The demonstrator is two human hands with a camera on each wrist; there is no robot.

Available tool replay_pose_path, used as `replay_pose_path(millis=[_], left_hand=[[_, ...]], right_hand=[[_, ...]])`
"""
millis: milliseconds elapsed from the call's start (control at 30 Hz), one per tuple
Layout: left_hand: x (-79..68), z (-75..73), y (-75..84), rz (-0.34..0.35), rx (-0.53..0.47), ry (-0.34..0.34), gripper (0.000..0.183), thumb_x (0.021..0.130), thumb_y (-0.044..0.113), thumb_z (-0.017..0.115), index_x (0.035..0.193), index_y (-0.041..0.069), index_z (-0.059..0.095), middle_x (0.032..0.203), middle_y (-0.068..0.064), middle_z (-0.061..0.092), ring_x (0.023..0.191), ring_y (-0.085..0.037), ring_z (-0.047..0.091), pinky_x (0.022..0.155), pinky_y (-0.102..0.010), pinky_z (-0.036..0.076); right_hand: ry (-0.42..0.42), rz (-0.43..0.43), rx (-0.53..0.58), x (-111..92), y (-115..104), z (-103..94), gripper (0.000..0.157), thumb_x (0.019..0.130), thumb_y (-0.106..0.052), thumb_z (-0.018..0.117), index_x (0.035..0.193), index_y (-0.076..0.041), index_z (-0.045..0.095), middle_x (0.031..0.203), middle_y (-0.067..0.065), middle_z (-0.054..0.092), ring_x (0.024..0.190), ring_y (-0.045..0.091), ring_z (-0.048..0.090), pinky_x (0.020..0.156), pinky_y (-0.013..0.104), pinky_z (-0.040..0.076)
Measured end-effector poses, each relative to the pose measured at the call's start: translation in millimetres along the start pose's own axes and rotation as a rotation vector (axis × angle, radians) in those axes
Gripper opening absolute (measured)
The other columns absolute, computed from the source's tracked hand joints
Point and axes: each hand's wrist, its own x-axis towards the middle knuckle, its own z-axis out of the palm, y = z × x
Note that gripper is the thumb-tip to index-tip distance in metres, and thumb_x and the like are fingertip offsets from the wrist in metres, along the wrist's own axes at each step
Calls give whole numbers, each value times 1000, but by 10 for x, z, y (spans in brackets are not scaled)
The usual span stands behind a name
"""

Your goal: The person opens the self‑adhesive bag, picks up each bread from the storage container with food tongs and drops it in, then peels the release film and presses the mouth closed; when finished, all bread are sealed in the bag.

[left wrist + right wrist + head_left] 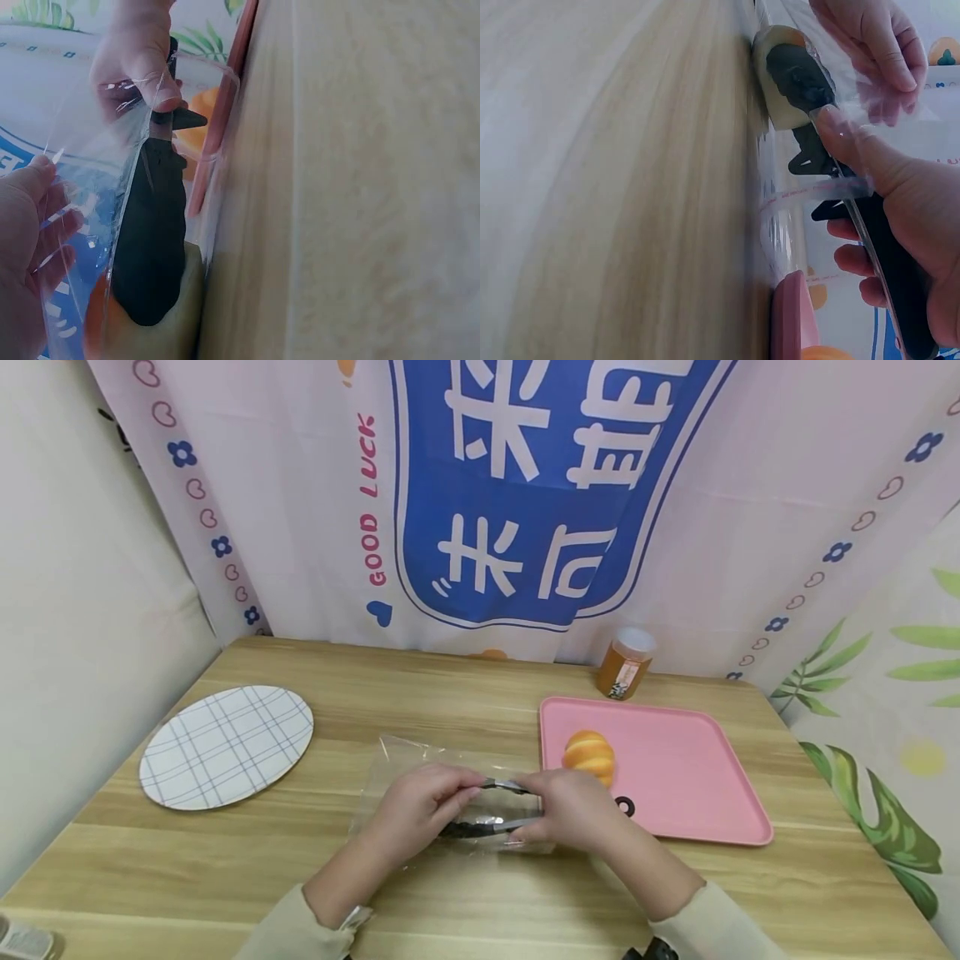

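My right hand (573,806) grips black tongs (480,829) by the handle, whose ring end pokes out past the hand. In the left wrist view, the black scalloped head of the tongs (154,232) is inside a clear plastic bag (401,756), against a piece of bread (776,101) with a pale side and an orange-brown crust. My left hand (423,802) pinches the bag between thumb and fingers, beside the tongs' head. From the head camera, my left hand hides the bread.
Right of the hands lies a pink tray (675,777) with a ridged orange-brown bun (590,756) near its left edge. A lidded amber jar (626,664) stands behind it. A checked oval plate (225,747) lies at left, and part of a small bottle (26,941) shows at lower left.
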Motion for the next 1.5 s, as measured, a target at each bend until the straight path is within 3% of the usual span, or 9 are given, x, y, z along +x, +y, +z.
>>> replay_pose_path(millis=[167, 300, 700, 900, 1367, 1500], left_hand=[[1, -7, 7, 13, -2, 12, 12, 85, 12, 74, 97, 14, 76, 96, 2, 77, 89, -13, 72, 81, -31, 58], [-2, 13, 7, 24, -2, 6, 12, 85, 14, 75, 96, 14, 75, 96, 2, 77, 90, -13, 72, 82, -30, 59], [14, 61, 39, 53, -2, -4, 11, 85, 16, 74, 97, 15, 75, 95, 3, 77, 89, -12, 72, 80, -28, 59], [17, 44, 47, 46, 4, -19, 12, 86, 16, 73, 98, 14, 75, 96, 3, 77, 90, -12, 72, 81, -29, 59], [-15, 55, 13, 11, -28, -35, 12, 88, 17, 73, 99, 12, 75, 95, 2, 77, 90, -14, 71, 83, -30, 59], [-40, 59, -13, -40, -74, -49, 13, 87, 16, 73, 99, 12, 76, 97, 1, 77, 91, -15, 71, 82, -31, 59]], right_hand=[[-41, 53, 94, 4, 45, 41, 72, 64, -54, 85, 125, -22, 67, 101, -7, 74, 74, 7, 59, 62, 24, 47], [-50, 77, 158, 4, 58, 76, 71, 63, -55, 86, 124, -24, 68, 102, -9, 73, 75, 5, 57, 64, 23, 47], [-6, 34, 147, 8, -42, 93, 73, 63, -56, 85, 128, -29, 65, 110, -8, 74, 92, 9, 68, 77, 31, 56], [-12, 31, 106, 25, -64, 86, 78, 64, -57, 84, 129, -19, 65, 116, -2, 73, 102, 17, 70, 84, 37, 57], [-38, 47, 145, 88, -130, 96, 77, 65, -57, 84, 129, -20, 64, 118, -4, 72, 105, 17, 69, 89, 38, 56], [-53, 59, 158, 109, -156, 101, 79, 64, -58, 84, 130, -19, 63, 120, -3, 72, 107, 18, 68, 90, 38, 56]])
